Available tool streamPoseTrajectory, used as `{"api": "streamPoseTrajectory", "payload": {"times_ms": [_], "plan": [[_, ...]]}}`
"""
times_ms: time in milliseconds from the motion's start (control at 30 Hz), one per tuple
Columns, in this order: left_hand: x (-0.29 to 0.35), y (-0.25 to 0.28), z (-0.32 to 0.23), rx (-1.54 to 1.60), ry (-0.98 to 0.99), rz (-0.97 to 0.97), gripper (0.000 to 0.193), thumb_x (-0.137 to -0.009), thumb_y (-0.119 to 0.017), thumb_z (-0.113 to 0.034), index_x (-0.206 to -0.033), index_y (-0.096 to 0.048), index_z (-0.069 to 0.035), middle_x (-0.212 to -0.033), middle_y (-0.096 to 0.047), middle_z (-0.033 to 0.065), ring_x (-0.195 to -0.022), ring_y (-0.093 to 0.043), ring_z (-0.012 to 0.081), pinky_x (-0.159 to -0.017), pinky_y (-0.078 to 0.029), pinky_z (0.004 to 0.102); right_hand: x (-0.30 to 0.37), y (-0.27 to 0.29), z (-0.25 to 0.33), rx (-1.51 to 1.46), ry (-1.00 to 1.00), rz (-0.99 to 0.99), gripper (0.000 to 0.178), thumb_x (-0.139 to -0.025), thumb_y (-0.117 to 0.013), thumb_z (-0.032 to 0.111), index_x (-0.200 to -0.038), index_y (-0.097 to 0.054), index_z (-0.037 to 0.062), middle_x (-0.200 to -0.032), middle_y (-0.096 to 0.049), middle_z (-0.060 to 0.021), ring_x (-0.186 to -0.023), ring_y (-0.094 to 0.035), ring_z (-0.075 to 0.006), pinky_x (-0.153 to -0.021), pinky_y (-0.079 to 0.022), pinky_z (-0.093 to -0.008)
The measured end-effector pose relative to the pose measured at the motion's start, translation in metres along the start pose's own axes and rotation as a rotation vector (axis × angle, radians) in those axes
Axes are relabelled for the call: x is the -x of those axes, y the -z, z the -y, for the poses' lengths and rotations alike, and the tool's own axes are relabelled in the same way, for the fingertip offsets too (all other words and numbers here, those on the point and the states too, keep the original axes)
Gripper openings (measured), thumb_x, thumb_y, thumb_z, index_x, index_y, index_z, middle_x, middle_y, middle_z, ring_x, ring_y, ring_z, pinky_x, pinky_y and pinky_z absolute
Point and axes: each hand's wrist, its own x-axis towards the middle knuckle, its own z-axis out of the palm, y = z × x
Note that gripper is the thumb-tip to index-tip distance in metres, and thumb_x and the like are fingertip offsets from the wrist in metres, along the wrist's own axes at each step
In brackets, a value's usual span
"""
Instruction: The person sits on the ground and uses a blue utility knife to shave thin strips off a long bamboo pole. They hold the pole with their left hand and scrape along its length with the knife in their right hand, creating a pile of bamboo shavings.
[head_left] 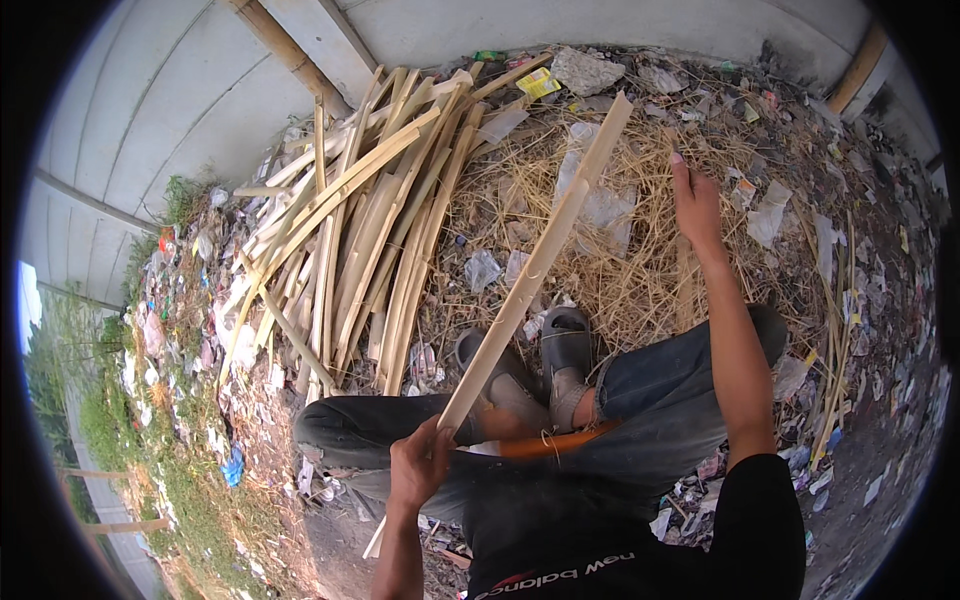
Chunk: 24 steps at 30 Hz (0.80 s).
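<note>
My left hand [420,462] is closed around the lower end of a long split bamboo strip [535,265]. The strip slants up and away to the right, over my lap and sandals, with its pale inner side and node ridges showing. Off to the right of the strip, clear of it, my right hand [697,200] is raised with its fingers curled in and the thumb pointing up. Whatever those fingers hold is too thin or hidden to name. Across my lap lies a smooth orange-brown piece [560,443], partly covered by my shirt.
A heap of split bamboo strips [380,210] lies at the left. Thin shavings [650,270] cover the ground ahead, mixed with plastic scraps. A concrete wall [600,25] closes the far side, with a stone [587,72] at its foot. Litter and weeds spread farther left.
</note>
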Motion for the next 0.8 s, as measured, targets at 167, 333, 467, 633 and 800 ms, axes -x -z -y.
{"api": "streamPoseTrajectory", "payload": {"times_ms": [167,333,467,633,800], "plan": [[-0.017,-0.011,-0.001,0.045,0.068,0.017,0.024,-0.104,-0.064,-0.010,-0.124,-0.070,0.000,-0.074,-0.072,0.0116,-0.062,-0.073,0.0197,-0.057,-0.056,0.0329,0.091,-0.041,0.091,-0.096,0.372,0.365,0.055,-0.108,-0.055,0.048,-0.081,-0.063,0.0005,-0.057,-0.055,-0.0158,-0.053,-0.057,-0.0347,-0.055,-0.043,-0.0486],[-0.023,-0.018,-0.003,0.016,0.016,-0.013,0.023,-0.102,-0.065,-0.009,-0.123,-0.070,0.000,-0.074,-0.073,0.0147,-0.068,-0.078,0.0278,-0.060,-0.058,0.0369,0.161,-0.064,0.133,-0.089,0.502,0.659,0.052,-0.106,-0.057,0.047,-0.087,-0.069,0.0000,-0.062,-0.064,-0.0209,-0.061,-0.067,-0.0426,-0.060,-0.052,-0.0522],[-0.019,-0.015,-0.005,-0.004,-0.006,0.014,0.024,-0.101,-0.066,-0.008,-0.124,-0.070,0.000,-0.074,-0.074,0.0162,-0.069,-0.078,0.0291,-0.060,-0.058,0.0378,0.139,-0.067,0.121,-0.009,0.425,0.601,0.054,-0.107,-0.056,0.047,-0.093,-0.072,-0.0024,-0.065,-0.067,-0.0226,-0.065,-0.069,-0.0442,-0.062,-0.055,-0.0529],[-0.006,-0.013,0.016,-0.021,-0.081,0.035,0.027,-0.102,-0.068,-0.009,-0.126,-0.070,0.004,-0.075,-0.075,0.0097,-0.058,-0.070,0.0141,-0.054,-0.054,0.0289,0.081,-0.070,0.075,0.168,0.273,0.383,0.065,-0.111,-0.045,0.052,-0.088,-0.072,-0.0028,-0.071,-0.067,-0.0267,-0.073,-0.070,-0.0442,-0.069,-0.053,-0.0566],[0.022,0.013,0.015,-0.084,-0.096,0.075,0.022,-0.100,-0.069,-0.007,-0.119,-0.072,0.003,-0.080,-0.075,0.0171,-0.070,-0.078,0.0276,-0.060,-0.058,0.0375,-0.008,-0.011,-0.011,0.065,-0.165,0.026,0.072,-0.112,-0.044,0.055,-0.075,-0.063,-0.0051,-0.060,-0.055,-0.0161,-0.056,-0.053,-0.0323,-0.060,-0.040,-0.0497]]}}
